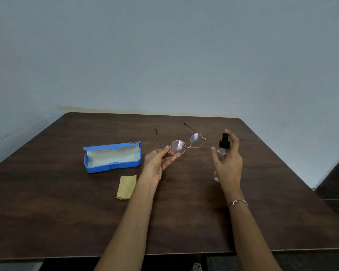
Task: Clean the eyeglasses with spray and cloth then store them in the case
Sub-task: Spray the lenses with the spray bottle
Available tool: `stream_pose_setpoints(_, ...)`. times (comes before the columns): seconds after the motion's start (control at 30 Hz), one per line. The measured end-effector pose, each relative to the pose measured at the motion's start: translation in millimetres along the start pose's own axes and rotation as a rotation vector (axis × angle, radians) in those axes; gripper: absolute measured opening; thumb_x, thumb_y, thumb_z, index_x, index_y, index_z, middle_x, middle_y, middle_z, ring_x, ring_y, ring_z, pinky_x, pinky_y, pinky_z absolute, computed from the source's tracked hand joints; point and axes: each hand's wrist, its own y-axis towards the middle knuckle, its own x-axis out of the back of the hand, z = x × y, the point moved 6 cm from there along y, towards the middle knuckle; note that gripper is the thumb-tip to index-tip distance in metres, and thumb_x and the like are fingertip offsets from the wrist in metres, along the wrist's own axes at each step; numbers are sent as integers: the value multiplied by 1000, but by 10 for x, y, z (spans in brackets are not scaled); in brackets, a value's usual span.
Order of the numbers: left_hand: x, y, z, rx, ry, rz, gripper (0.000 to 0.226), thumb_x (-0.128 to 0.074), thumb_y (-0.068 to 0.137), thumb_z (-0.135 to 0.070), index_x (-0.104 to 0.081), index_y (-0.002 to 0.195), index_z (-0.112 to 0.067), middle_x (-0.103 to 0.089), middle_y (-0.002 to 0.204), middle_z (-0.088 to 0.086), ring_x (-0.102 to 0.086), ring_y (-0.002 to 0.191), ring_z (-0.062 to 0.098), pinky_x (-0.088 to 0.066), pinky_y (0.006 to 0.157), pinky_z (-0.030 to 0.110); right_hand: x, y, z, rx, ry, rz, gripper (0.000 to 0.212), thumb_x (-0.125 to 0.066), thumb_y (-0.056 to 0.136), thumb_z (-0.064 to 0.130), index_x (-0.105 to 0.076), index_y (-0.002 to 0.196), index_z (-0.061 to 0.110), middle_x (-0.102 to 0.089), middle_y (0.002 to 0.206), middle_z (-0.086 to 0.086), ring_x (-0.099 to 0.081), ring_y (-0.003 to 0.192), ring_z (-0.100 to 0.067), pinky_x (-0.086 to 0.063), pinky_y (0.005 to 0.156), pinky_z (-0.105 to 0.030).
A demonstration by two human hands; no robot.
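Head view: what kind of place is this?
Likely a plain indoor room, home or office unclear: a dark wooden table against a bare bluish wall. On it lie an open blue case and a cloth; the left hand holds glasses, the right hand a spray bottle.

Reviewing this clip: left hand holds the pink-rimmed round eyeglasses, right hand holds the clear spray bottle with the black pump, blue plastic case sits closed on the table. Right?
Not quite. The head view shows the blue plastic case lying open, pale lining showing. The rest stands: the left hand holds the pink-rimmed round eyeglasses, the right hand holds the clear spray bottle.
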Motion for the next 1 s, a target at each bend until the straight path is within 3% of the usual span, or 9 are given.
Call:
stream_pose_setpoints(0.07, 4, 10, -16, -46, 42, 0, 7, -62, 87, -7, -57, 88, -2, -68, 86, 19, -72, 70, 24, -58, 59, 23, -26, 8, -22, 30, 66, 23, 64, -61, 90, 25, -21, 136, 44, -54, 126, 0, -58, 104, -10, -47, 83, -29)
stream_pose_setpoints(0.13, 12, 22, -38, -100, 63, -9, 8, -62, 87, -6, -54, 84, -4, -67, 84, 18, -72, 73, 25, -58, 60, 24, -71, 13, -42, 60, 125, 68, 70, -58, 92, 15, -14, 143, 34, -30, 145, 8, -39, 126, -6, -39, 95, -19)
stream_pose_setpoints(0.23, 15, 20, -67, -165, 89, -28, 10, -61, 87, -5, -52, 82, -5, -65, 82, 17, -71, 75, 27, -59, 62, 26, -106, 26, -65, 73, 130, 101, 71, -57, 89, -2, -17, 144, 18, -24, 142, 6, -33, 129, -8, -30, 87, 4)
stream_pose_setpoints(0.33, 6, -26, -88, -207, 111, -39, 9, -62, 87, -5, -54, 82, -5, -66, 82, 17, -70, 79, 28, -59, 65, 27, -102, 33, -93, 67, 136, 123, 75, -61, 87, -2, -19, 143, 23, -28, 147, -1, -35, 130, -11, -29, 83, 7)
stream_pose_setpoints(0.47, 13, -117, -108, -246, 128, -78, 8, -62, 87, -5, -54, 84, -4, -67, 81, 14, -71, 75, 22, -59, 66, 27, -113, 11, -136, 47, 159, 137, 87, -68, 85, 18, -7, 143, 43, -23, 151, 1, -28, 136, -8, -29, 100, -6)
stream_pose_setpoints(0.6, -28, -205, -188, -290, 119, -80, 10, -63, 86, -5, -54, 83, -3, -66, 81, 16, -70, 79, 27, -60, 67, 28, -19, -1, -117, 70, 55, -39, 78, -57, 86, 50, -9, 146, 35, -24, 148, -3, -19, 139, -19, -28, 112, -45)
stream_pose_setpoints(0.77, -25, -323, -504, -379, 152, -93, 10, -63, 86, -5, -55, 81, -4, -67, 83, 18, -70, 83, 30, -60, 67, 29, 84, -96, 271, 239, -30, -216, 53, -53, 90, 40, -38, 132, 12, -43, 127, -11, -34, 117, -23, -33, 100, -32)
stream_pose_setpoints(0.87, 59, -401, -738, -450, 182, -114, 10, -63, 87, -5, -55, 81, -4, -66, 83, 19, -70, 81, 29, -60, 67, 28, -118, -238, 535, 293, 8, -68, 29, -57, 92, 29, -53, 117, 15, -48, 110, 0, -42, 104, -17, -39, 90, -31)
stream_pose_setpoints(1.0, 256, -481, -992, -517, 237, -168, 8, -63, 87, -6, -56, 82, -5, -67, 83, 17, -71, 80, 26, -59, 65, 25, -701, -500, 824, 396, -27, 322, 12, -65, 87, 16, -68, 98, 14, -59, 93, 0, -53, 91, -16, -47, 81, -34)
